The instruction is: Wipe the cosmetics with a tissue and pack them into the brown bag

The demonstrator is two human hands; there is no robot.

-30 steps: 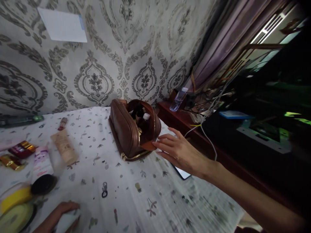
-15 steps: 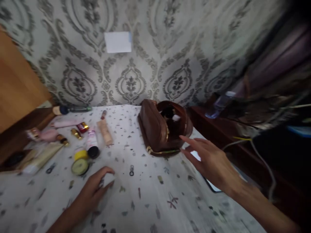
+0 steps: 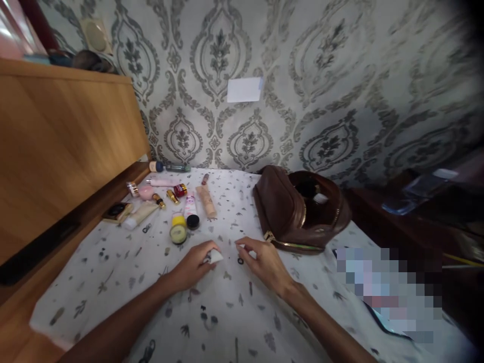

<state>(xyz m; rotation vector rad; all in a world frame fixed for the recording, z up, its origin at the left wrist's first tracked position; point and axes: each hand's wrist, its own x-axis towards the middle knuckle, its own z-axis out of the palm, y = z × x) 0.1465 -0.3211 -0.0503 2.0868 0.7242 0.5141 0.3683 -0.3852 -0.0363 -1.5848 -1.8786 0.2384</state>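
A small white, wedge-like piece sticks out of my left hand, whose thumb and fingers are closed on it. My right hand faces it across a small gap. Its thumb and fingertips are drawn into a pinch, and I cannot make out what, if anything, lies between them. Just behind my right hand stands a brown cosmetic bag, unzipped, with a white-capped item inside. Beyond my left hand are a yellow-lidded jar, a pink-and-white tube with a black cap and a peach tube.
Several more cosmetics lie at the left, among them a cream tube, a compact and a red jar. A wooden cabinet borders the left. A pixelated device lies right; a clear bottle is behind it.
My right hand has left the bag's side and come over to my left hand, its spread fingers now drawn together. My left hand still holds the white piece. The view has turned left.
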